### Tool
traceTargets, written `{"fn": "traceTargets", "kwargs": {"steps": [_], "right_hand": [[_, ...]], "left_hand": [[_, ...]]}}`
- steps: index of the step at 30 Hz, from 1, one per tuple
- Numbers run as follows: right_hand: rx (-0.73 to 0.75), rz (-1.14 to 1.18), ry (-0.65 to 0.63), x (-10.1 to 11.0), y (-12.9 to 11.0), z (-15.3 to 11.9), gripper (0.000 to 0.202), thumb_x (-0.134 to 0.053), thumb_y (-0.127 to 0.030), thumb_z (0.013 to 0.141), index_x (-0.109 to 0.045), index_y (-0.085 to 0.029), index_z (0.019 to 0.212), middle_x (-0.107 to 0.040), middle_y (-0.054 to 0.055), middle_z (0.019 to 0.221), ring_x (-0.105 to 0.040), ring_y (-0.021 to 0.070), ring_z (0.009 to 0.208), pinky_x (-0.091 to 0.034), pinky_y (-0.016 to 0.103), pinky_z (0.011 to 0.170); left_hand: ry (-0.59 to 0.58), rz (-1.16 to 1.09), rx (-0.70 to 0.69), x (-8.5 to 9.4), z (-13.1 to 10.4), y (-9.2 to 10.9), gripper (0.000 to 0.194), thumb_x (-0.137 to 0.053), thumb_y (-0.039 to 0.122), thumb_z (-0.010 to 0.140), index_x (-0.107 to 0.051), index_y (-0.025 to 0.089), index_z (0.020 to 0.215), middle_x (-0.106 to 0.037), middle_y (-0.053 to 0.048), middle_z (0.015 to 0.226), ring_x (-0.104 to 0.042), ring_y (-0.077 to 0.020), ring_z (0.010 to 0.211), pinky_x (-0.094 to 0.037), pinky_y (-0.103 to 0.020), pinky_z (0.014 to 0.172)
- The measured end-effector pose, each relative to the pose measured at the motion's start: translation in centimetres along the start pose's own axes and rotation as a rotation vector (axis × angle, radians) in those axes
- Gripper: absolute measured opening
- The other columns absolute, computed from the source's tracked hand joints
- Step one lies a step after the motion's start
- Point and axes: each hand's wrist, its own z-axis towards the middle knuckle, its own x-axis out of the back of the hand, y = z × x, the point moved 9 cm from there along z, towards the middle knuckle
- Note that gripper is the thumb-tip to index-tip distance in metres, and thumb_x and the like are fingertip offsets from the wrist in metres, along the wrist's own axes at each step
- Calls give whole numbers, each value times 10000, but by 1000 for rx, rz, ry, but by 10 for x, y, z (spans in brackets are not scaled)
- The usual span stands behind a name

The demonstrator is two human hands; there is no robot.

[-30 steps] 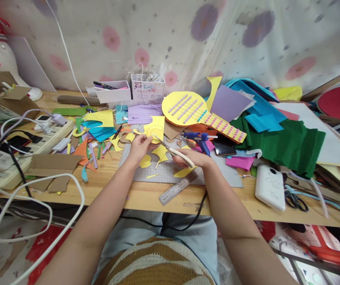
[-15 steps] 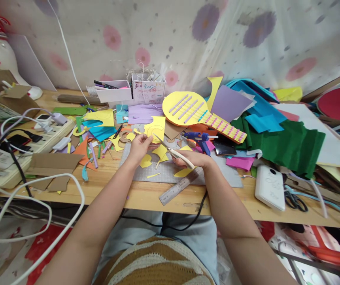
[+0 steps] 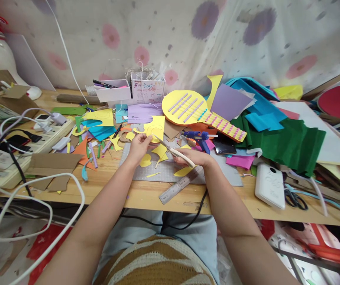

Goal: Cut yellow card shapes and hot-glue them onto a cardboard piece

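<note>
My left hand pinches a sheet of yellow paper by its lower left edge. Curved lines are drawn on the sheet, and its left side is cut in a curve. In my right hand is a pair of scissors with pale handles, its blades pointing up and left at the lower right edge of the paper. Beneath both hands lies a grey cutting mat with yellow scraps on it. A steel ruler rests slanted across the mat's front edge.
A yellow paper guitar lies behind my hands, with a blue glue gun in front of it. A power strip with cables stands left. On the right are green crepe paper, a white power bank and black-handled scissors.
Almost nothing differs. Both hands, the yellow paper and the scissors hold nearly the same positions, with only a slight shift of the whole view.
</note>
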Motion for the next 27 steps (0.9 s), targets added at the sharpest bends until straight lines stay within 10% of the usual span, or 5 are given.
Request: {"fn": "traceTargets", "kwargs": {"steps": [27], "right_hand": [[-55, 151, 32, 3, 15, 2, 555, -509, -706, 673, -363, -180, 770, -284, -84, 549, -271, 40, 459, -244, 188, 423]], "left_hand": [[3, -15, 33, 0, -2, 3, 275, -689, 337, 620, -475, 167, 642, -594, 24, 615, -645, -168, 633, -535, -334, 647]]}}
